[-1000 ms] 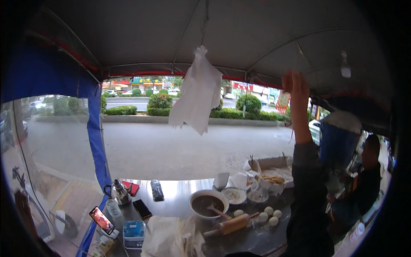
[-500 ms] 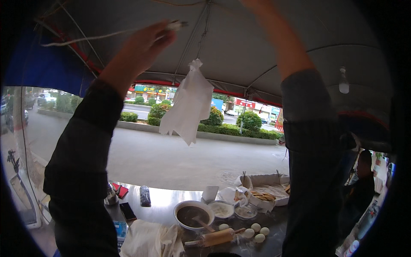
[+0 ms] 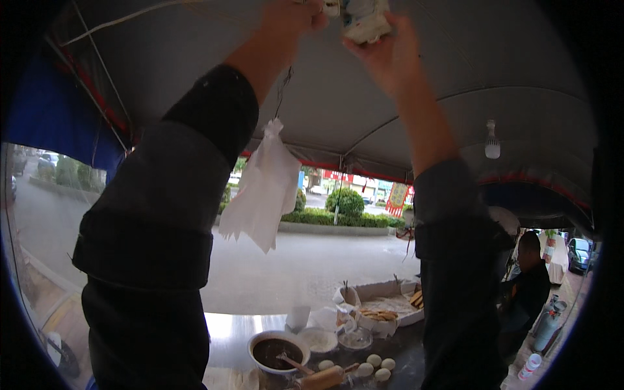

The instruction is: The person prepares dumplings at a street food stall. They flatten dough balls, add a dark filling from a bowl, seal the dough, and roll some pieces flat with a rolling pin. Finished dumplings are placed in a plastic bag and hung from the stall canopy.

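Overhead, near the top edge, my left hand (image 3: 291,25) is closed on a white plug (image 3: 332,8). A pale cord (image 3: 133,15) runs from the left toward that hand. Just right of it, my right hand (image 3: 394,57) grips a boxy off-white socket block (image 3: 366,25) with scuffed sides, its fingers and thumb around the lower end. Plug and block are close together, with a small gap visible between them. The top edge cuts off part of the left hand and the block.
White plastic bags (image 3: 263,188) hang below my hands. On the metal counter are a bowl of dark paste (image 3: 268,351), a rolling pin (image 3: 322,378), several dough balls (image 3: 374,360) and a lined tray (image 3: 409,318) of flatbreads. A bulb (image 3: 492,146) hangs at right, above a person (image 3: 530,286).
My left hand has moved right and up with the plug, toward the block. My right hand has come lower into view, showing the block in it. The view has tilted upward.
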Available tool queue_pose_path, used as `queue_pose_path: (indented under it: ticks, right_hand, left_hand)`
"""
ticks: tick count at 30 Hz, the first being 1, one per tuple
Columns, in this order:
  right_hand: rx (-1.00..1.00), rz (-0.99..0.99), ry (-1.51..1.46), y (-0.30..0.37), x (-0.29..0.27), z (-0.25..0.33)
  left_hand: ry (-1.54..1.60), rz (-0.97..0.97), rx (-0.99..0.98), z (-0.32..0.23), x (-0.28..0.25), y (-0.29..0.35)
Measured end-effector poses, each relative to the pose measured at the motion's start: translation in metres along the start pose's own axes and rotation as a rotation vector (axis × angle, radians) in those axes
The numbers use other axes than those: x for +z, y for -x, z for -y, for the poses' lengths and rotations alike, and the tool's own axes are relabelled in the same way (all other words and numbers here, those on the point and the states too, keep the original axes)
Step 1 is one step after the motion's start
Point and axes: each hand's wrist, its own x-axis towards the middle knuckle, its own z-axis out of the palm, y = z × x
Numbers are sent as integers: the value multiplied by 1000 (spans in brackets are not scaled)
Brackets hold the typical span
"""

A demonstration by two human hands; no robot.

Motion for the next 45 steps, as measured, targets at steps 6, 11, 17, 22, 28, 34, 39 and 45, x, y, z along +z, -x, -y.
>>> queue_pose_path:
  ticks: [6,11,17,22,28,34,39,45]
  right_hand:
    - [77,2,-161,5,-8,9]
    - [73,-3,-123,13,-3,20]
    - [95,-35,-164,11,5,18]
    - [128,8,-222,11,3,14]
    - [110,-36,-54,16,-2,14]
    - [59,-37,289,57,-16,19]
    - [64,-140,628,232,-88,20]
    - [894,-435,614,563,-131,1]
  left_hand:
    - [-358,-52,111,-17,27,18]
    - [-242,-173,29,-23,42,18]
    - [-396,-167,69,-28,49,26]
    - [-355,-141,25,-26,55,20]
    - [-198,-79,-25,-5,54,22]
    - [-52,-62,-260,10,23,92]
    - [-51,-130,-563,19,-19,291]
    - [-38,-8,-1479,7,61,595]
